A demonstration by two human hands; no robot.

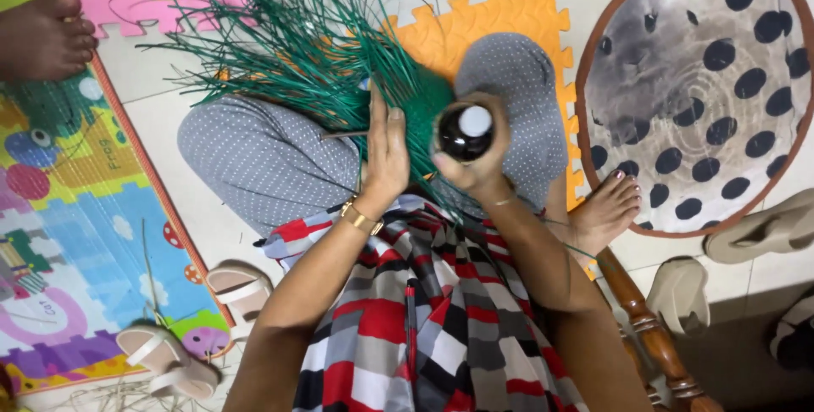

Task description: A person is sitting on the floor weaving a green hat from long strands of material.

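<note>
Beige sandals (240, 286) lie on the floor beside a bright picture mat (68, 234), a spotted round rug (695, 90) opposite. Over the lap, the left hand (386, 153) lies flat and open against green woven strips (339, 56); the right hand (475, 162) is wrapped around a dark, probably glass bottle (465, 130).

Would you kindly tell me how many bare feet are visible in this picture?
2. One bare foot rests at the top left edge on the play mat; the other foot lies right of centre beside the round spotted rug. Others may be hidden.
</note>
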